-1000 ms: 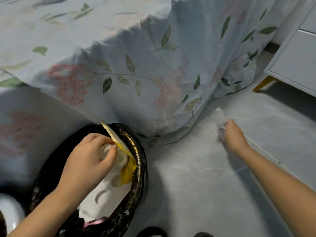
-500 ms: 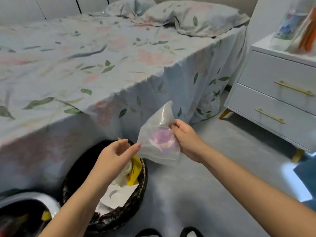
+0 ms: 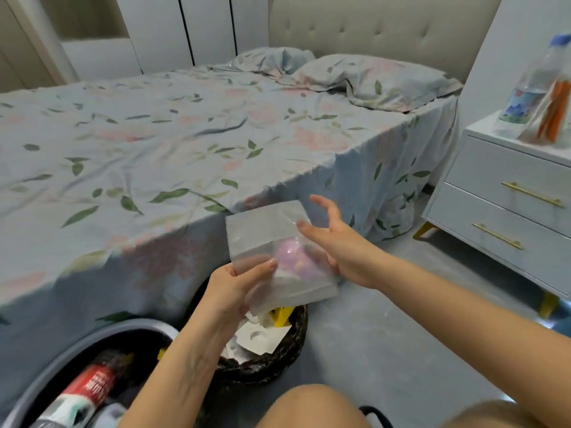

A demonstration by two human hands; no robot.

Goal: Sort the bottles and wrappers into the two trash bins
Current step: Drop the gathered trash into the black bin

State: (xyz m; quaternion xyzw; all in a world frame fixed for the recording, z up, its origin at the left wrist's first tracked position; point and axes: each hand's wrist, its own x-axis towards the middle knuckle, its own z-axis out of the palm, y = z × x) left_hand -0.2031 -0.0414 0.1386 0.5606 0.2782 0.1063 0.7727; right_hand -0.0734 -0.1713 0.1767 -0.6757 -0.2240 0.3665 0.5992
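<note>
wrapper now pinched by left hand; right hand released, fingers spread

Both forearms bare to the frame edge, no sleeves in view. Left hand and right hand bare: no gloves, rings, watch or bands showing; fingers have short plain nails, no polish visible. Bare knees at the bottom edge, no trouser fabric seen; a dark curved strip between them, too cut off to identify.
</note>
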